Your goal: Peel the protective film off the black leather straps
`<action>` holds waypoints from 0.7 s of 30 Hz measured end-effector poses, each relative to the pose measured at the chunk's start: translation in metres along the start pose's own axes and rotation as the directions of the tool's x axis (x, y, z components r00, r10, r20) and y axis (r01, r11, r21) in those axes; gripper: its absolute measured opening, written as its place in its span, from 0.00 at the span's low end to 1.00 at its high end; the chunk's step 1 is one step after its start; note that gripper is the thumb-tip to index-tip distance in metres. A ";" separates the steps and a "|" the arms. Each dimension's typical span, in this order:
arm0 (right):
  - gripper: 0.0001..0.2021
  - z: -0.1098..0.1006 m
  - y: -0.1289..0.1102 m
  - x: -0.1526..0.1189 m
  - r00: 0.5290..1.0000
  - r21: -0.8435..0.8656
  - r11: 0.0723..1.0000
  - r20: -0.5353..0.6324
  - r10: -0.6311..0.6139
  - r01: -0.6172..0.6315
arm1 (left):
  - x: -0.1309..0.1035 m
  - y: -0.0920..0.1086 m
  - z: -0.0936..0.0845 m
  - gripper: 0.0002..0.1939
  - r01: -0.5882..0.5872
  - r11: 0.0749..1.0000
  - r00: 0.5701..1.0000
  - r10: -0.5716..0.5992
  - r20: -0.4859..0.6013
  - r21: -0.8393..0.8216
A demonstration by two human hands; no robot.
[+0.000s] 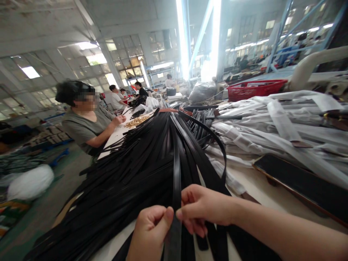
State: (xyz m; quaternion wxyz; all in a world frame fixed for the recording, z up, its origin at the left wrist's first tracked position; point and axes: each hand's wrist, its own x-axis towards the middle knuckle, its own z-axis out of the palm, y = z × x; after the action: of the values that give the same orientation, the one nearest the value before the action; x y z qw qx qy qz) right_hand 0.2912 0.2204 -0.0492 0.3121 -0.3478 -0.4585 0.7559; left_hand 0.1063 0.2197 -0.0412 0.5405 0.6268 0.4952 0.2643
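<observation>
At bottom centre of the frame, the left hand and right hand pinch opposite edges of one black strap, thumbs against fingers; strap long, narrow, flat, smooth, with a dull sheen, running up the frame over a heap of black straps. Farther off, upper right: red basket with openwork walls, contents not discernible; left of it, a bulging greyish plastic bag, contents unclear.
</observation>
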 end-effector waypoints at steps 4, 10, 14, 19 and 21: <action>0.22 -0.008 -0.006 0.006 0.947 0.159 0.965 -0.281 -0.157 0.207 | -0.003 0.002 0.005 0.36 0.022 0.998 0.994 -0.027 0.103 0.058; 0.20 0.000 0.000 -0.001 0.977 0.143 0.981 -0.185 -0.102 0.129 | -0.002 0.007 0.003 0.34 -0.037 0.997 0.999 0.036 0.020 0.063; 0.22 0.001 0.004 -0.004 0.993 -0.001 1.000 0.117 0.006 -0.006 | -0.003 0.010 -0.002 0.34 -0.076 0.990 0.996 0.072 0.045 0.115; 0.22 -0.008 -0.006 0.005 0.946 0.234 0.949 -0.291 -0.140 0.212 | -0.007 0.012 0.000 0.35 -0.026 0.991 0.984 0.001 0.178 0.135; 0.22 -0.008 -0.007 0.004 0.938 0.218 0.949 -0.311 -0.153 0.227 | -0.008 0.013 0.001 0.35 -0.020 0.991 0.979 -0.008 0.202 0.135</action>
State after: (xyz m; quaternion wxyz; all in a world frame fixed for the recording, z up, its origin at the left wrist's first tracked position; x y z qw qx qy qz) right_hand 0.2962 0.2300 -0.0466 0.4892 -0.3665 -0.3404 0.7145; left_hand 0.1086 0.2134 -0.0282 0.5431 0.6873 0.4526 0.1666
